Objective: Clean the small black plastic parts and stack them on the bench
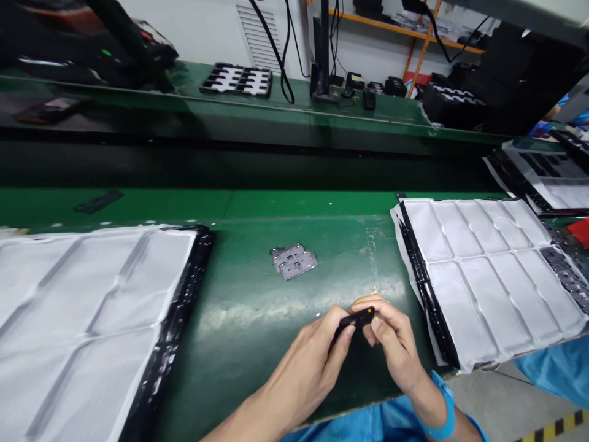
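Both my hands meet low in the middle of the view, over the green bench (239, 307). My left hand (317, 350) and my right hand (391, 341) are closed together on a small flat black part (356, 319) with a yellow spot near its right end. A blue band sits on my right wrist. A small grey metal plate (293, 260) lies flat on the bench just beyond my hands, apart from them.
A black tray under white sheet (83, 319) lies at the left, another covered tray (488, 276) at the right. A dark conveyor belt (230, 166) runs behind. On the far bench stand a parts tray (237, 80), a black stand and cables.
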### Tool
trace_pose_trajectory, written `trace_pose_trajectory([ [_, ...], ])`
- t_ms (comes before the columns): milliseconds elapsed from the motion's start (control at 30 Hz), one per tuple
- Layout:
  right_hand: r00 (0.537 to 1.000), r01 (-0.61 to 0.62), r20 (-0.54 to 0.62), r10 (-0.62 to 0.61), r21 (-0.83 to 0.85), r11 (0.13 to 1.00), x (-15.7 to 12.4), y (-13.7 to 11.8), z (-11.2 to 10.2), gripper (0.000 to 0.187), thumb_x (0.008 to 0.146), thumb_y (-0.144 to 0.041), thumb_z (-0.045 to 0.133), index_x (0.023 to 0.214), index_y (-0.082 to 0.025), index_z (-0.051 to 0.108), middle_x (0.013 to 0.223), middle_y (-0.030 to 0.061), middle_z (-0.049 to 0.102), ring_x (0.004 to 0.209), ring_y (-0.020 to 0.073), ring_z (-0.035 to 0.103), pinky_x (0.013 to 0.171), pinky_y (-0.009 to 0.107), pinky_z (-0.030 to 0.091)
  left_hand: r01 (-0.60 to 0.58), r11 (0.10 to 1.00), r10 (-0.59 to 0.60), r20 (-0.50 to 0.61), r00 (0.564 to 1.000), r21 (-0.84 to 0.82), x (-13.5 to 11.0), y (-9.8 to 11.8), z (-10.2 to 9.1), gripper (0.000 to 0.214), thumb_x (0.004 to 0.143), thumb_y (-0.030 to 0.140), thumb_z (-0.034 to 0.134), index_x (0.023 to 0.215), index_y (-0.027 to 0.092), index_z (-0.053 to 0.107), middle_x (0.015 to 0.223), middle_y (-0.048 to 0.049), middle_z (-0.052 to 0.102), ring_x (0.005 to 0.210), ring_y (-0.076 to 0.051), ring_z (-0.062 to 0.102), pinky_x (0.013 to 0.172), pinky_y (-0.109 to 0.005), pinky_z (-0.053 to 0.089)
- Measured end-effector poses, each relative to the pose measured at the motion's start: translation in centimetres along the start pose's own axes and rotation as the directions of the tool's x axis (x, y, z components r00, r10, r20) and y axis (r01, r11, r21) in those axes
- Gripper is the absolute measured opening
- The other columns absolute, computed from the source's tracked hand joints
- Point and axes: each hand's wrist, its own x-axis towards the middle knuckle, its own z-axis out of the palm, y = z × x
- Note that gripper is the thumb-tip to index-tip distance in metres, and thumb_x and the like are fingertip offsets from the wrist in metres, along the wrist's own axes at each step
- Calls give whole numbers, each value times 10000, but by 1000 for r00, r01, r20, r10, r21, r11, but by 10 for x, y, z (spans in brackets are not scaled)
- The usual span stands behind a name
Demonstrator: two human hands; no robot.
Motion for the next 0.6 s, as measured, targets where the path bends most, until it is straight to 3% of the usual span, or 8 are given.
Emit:
trace_pose_trajectory([
  [167, 999, -39, -9, 38, -101, 994, 1, -5, -2, 213, 1070, -241, 517, 1043, -204, 725, 878, 14, 605, 611, 119, 511, 564, 257, 411, 102, 984, -99, 24, 995, -145, -2, -3, -3, 296, 1095, 345, 342, 963, 238, 584, 808, 0, 611, 760, -196, 579, 679, -286, 440],
  [333, 1000, -20, 5, 21, -161, 987, -3, -7, -2, 202, 1079, -231, 498, 1018, -204, 688, 898, 18, 591, 648, 130, 538, 601, 260, 443, 123, 944, -139, -29, 990, -307, 2, -11, 4, 377, 1097, 386, 297, 814, 229, 491, 714, 17, 511, 670, -174, 503, 618, -284, 383],
  [600, 999, 42, 5, -42, -222, 974, -6, -7, -1, 244, 1091, -211, 480, 937, -213, 670, 854, 12, 605, 688, 144, 573, 658, 265, 454, 65, 956, -99, -108, 989, -287, 7, -18, 10, 338, 1074, 299, 279, 809, 231, 477, 693, 34, 484, 636, -168, 471, 648, -303, 370],
])
